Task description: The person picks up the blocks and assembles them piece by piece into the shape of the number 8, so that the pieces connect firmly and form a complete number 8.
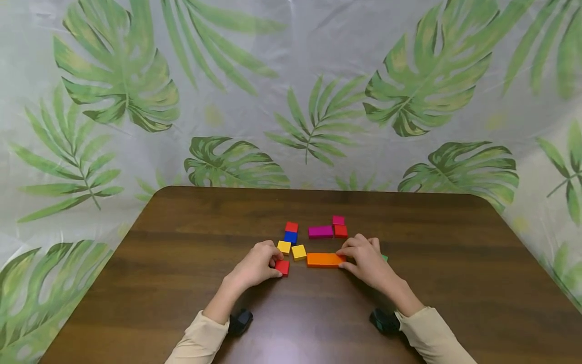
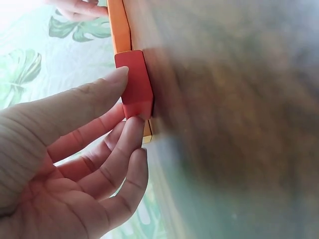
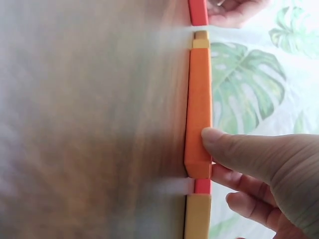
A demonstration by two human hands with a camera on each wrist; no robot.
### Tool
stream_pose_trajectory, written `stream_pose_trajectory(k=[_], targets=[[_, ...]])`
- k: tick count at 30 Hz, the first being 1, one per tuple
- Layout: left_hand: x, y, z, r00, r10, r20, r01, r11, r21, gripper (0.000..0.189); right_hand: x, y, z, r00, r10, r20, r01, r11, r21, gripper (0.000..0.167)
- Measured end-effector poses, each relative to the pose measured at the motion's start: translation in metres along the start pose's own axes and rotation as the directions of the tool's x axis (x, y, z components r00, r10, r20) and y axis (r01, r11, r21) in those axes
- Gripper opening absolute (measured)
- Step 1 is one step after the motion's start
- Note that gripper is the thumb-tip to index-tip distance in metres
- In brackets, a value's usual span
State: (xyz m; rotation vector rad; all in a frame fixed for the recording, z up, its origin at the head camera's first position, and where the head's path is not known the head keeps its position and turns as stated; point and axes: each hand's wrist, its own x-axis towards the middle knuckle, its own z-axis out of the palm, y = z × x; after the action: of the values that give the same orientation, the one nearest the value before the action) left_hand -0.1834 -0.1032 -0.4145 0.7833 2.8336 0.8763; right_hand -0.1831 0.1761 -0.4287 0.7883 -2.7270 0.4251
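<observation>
My left hand [image 1: 256,264] pinches a small red block [image 1: 282,268] low over the wooden table; in the left wrist view the thumb lies on one face of this red block [image 2: 134,77] and a fingertip meets its end. With thumb and fingers, my right hand [image 1: 369,260] grips the right end of a long orange block [image 1: 324,260], which lies lengthwise across the table. The right wrist view shows the thumb on the near side of the orange block [image 3: 198,109]. Between the two hands sit two yellow blocks [image 1: 298,252], just left of the orange one.
Behind the left hand, a blue block [image 1: 291,236] adjoins another red block [image 1: 291,227]. Farther right are a long purple block [image 1: 320,232], a red block [image 1: 340,231] and a magenta block [image 1: 338,220]. A green piece [image 1: 385,258] is partly hidden by the right hand.
</observation>
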Motion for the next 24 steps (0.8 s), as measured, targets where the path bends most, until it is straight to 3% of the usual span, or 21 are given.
stream_pose_trajectory(k=[15,24], targets=[[-0.006,0.000,-0.004,0.997,0.032,0.075,-0.031,0.999,-0.022,0.026,-0.020,-0.014,-0.006,0.999,-0.020,0.025,0.021,0.999,-0.030,0.023],[-0.004,0.006,0.000,0.995,-0.003,0.096,0.007,0.999,-0.045,0.024,-0.031,-0.024,-0.011,0.997,-0.017,0.081,0.011,0.998,0.063,0.022]])
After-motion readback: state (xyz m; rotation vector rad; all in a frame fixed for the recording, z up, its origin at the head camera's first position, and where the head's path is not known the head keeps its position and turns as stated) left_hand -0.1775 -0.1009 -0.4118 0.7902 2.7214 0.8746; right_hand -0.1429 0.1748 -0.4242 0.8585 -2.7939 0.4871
